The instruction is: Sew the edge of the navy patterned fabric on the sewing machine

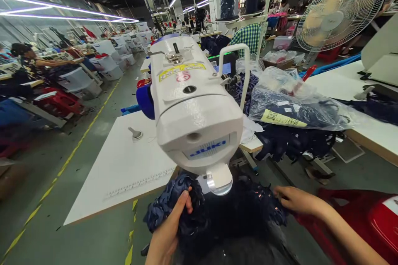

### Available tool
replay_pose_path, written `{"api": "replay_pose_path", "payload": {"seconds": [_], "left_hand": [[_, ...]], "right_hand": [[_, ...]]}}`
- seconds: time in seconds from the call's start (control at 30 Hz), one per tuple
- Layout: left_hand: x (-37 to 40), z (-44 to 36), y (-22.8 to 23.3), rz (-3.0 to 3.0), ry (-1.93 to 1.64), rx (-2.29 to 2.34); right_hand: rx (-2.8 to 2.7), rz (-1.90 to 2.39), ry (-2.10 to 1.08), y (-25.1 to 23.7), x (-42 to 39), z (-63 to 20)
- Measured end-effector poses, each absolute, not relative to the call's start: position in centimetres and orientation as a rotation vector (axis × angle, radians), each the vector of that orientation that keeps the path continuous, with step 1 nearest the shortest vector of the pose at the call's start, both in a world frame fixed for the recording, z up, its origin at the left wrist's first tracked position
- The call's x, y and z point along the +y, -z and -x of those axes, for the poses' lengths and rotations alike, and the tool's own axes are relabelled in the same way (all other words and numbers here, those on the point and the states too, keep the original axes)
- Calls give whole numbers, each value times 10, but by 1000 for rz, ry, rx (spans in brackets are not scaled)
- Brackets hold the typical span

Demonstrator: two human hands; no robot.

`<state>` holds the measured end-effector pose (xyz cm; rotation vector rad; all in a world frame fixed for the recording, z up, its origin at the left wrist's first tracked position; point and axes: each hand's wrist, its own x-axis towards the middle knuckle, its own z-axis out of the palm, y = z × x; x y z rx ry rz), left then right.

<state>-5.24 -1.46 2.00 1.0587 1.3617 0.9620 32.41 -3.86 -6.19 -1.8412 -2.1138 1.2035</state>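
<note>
Under the white sewing machine (192,107) on the white counter (124,165), the left hand (169,232) pinches dark navy lace fabric (217,215); the right hand (295,199) grips its far edge.

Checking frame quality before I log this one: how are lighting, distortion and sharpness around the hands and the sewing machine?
Head view: strong wide-angle bulge makes the sewing machine loom; its lamp glares white; the dark fabric below loses detail in shadow; left hand and right hand are fairly sharp; ceiling tubes streak, and the far workstations are soft.
</note>
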Motion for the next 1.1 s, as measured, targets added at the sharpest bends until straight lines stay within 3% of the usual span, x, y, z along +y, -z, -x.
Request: {"api": "replay_pose_path", "payload": {"seconds": [0.13, 0.33, 0.73, 1.1], "left_hand": [[-25, 39, -21, -1135, -710, 1320], [-43, 20, -16, -1197, -420, 1229], [-46, 16, -20, -1119, -534, 1351], [-53, 21, -39, -1290, -709, 1193]], "right_hand": [[-2099, 1722, -1042, 53, -35, -283], [-2034, 983, -1309, -2, -29, -194], [-1756, 897, -1528, -3, -39, -178], [-1910, 804, -1620, -5, -39, -184]]}}
